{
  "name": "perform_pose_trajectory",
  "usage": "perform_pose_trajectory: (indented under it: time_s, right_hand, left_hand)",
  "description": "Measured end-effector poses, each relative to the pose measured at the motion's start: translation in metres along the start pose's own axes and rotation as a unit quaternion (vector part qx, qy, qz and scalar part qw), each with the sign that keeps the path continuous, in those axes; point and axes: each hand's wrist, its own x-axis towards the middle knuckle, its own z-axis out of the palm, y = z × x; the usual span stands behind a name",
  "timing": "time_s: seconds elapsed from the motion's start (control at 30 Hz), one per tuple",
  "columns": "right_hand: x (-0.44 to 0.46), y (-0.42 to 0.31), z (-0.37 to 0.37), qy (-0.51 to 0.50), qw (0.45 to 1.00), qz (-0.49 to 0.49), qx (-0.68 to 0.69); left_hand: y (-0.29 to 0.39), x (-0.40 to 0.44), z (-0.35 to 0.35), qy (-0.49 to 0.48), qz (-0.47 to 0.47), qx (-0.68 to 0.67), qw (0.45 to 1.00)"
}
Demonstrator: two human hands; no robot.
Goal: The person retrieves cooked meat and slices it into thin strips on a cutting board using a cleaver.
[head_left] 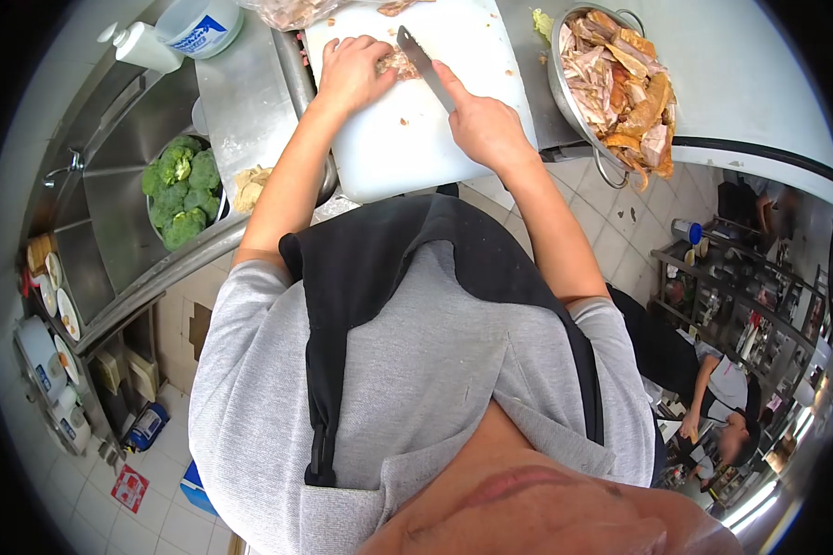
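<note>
My right hand (488, 129) is wrapped round the handle of a knife (424, 65), with its blade pointing up and left over the white cutting board (426, 153). Just left of the blade lies some sliced meat (399, 65). My left hand (352, 70) presses on that meat with curled fingers, its fingertips close to the blade. Small meat scraps dot the board. Right of the board, a metal colander (559, 85) is heaped with cut, brown-skinned meat (627, 88).
A plastic bag (292, 11) touches the board's far left side. At left, a bowl of broccoli (183, 190) sits by the sink (125, 203); a white bottle (148, 48) and plastic tub (199, 28) stand behind. Another person (713, 379) is at the lower right near shelves.
</note>
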Motion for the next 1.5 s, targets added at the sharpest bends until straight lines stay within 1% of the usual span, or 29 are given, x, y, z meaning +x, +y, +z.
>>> perform_pose_trajectory:
  time_s: [0.27,0.33,0.57,0.63,0.77,0.83,0.87,0.93,0.97,1.03,1.1,1.33,1.47,1.5]
  right_hand:
    - [0.009,-0.004,-0.003,-0.024,0.999,-0.008,-0.039]
    - [0.012,-0.007,-0.008,-0.051,0.997,-0.005,-0.052]
    - [0.022,-0.01,0.0,-0.058,0.998,-0.001,-0.037]
    - [0.029,-0.009,0.01,-0.036,0.999,-0.007,-0.038]
    - [0.03,-0.005,0.031,-0.027,0.999,0.02,-0.028]
    - [0.034,-0.001,0.037,0.032,0.999,-0.014,-0.018]
    - [0.036,0.004,0.038,0.03,0.999,-0.011,-0.018]
    - [0.047,0.01,0.024,0.038,0.999,-0.022,0.024]
    - [0.049,0.011,0.019,0.036,0.999,-0.027,0.021]
    - [0.046,0.01,0.011,0.035,0.999,-0.008,0.017]
    - [0.035,0.005,-0.005,0.011,1.0,-0.01,0.007]
    - [0.02,0.007,-0.016,-0.062,0.997,-0.038,-0.021]
    - [0.016,0.011,-0.019,-0.079,0.996,-0.045,-0.025]
    - [0.015,0.012,-0.02,-0.065,0.995,-0.064,-0.035]
  left_hand:
    - [-0.003,-0.001,0.004,0.008,0.007,-0.006,1.0]
    - [-0.004,-0.001,0.004,0.008,0.007,-0.006,1.0]
    - [-0.003,0.001,0.003,-0.008,0.007,0.009,1.0]
    - [-0.002,0.002,0.001,-0.015,0.006,0.02,1.0]
    - [-0.001,0.003,0.002,-0.005,-0.001,0.013,1.0]
    - [0.0,0.0,0.001,-0.005,-0.002,0.012,1.0]
    - [0.0,0.0,0.0,-0.013,-0.002,0.005,1.0]
    - [-0.003,0.004,-0.003,-0.014,-0.005,0.0,1.0]
    - [-0.004,0.002,-0.002,-0.002,0.001,-0.011,1.0]
    - [-0.003,-0.004,0.0,0.008,0.0,-0.027,1.0]
    - [-0.002,-0.008,0.002,0.039,-0.01,-0.044,0.998]
    - [0.006,-0.015,0.0,0.033,-0.025,-0.029,0.999]
    - [0.01,-0.016,-0.001,0.034,-0.035,-0.012,0.999]
    - [0.01,-0.016,-0.001,0.032,-0.037,-0.01,0.999]
